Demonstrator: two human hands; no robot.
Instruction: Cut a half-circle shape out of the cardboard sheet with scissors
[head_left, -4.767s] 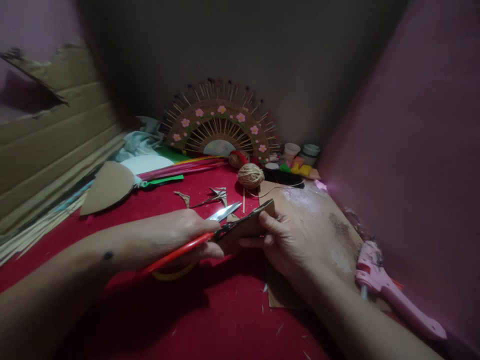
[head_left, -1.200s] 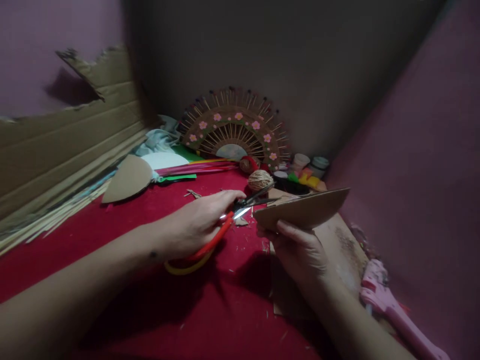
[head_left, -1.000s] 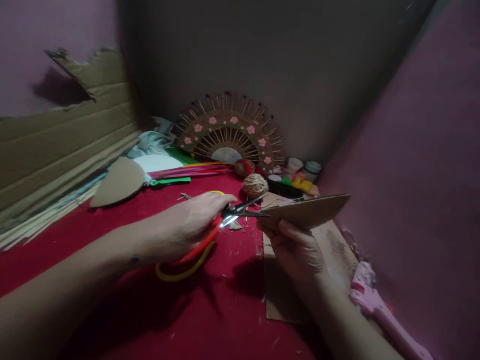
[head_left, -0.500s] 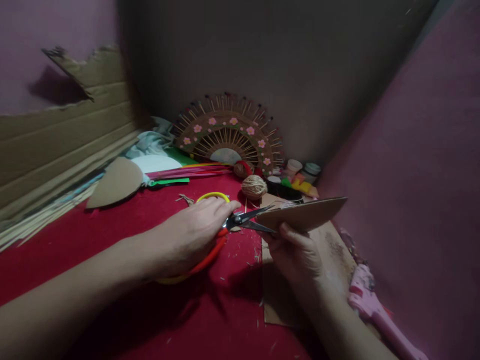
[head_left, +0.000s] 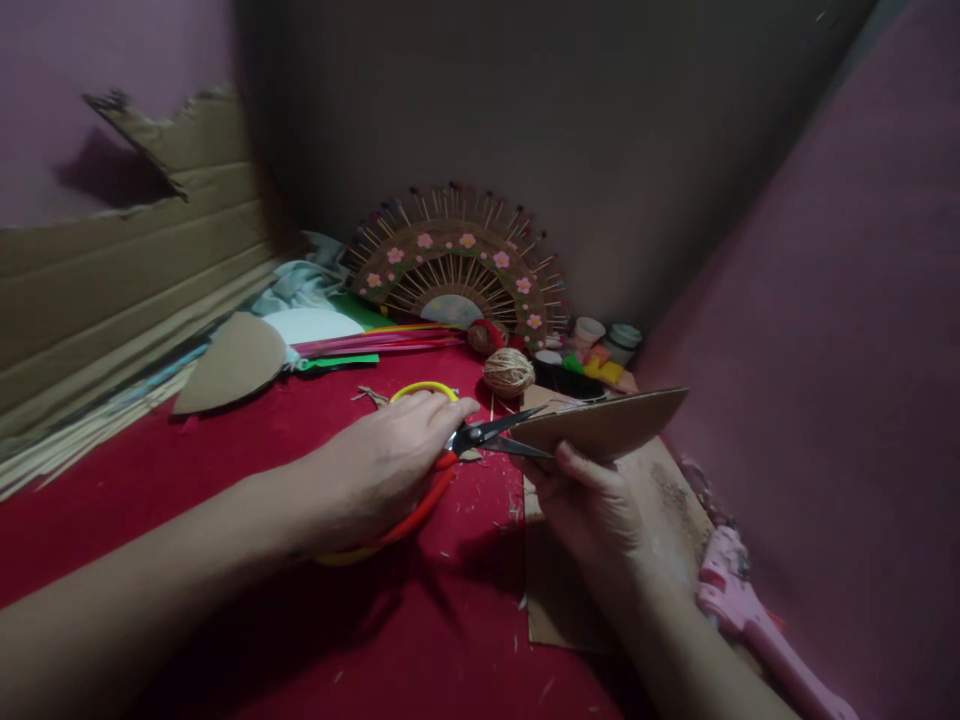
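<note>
My left hand is closed around the handles of a pair of scissors with red and yellow grips. The blades stand apart, one on each side of the near left end of a curved piece of cardboard. My right hand pinches that cardboard from below, its thumb on the near face. The cardboard is held up, tilted, over a flat cardboard sheet. Behind the scissors lies a ball of twine.
A decorated fan with pink flowers stands against the back wall. A cut cardboard piece and thin sticks lie at left on the red cloth. Small paint pots sit back right; a pink glue gun lies at right.
My right hand and the cardboard have shifted very slightly left and up. The scissors hold almost the same place, with their blades still apart.
</note>
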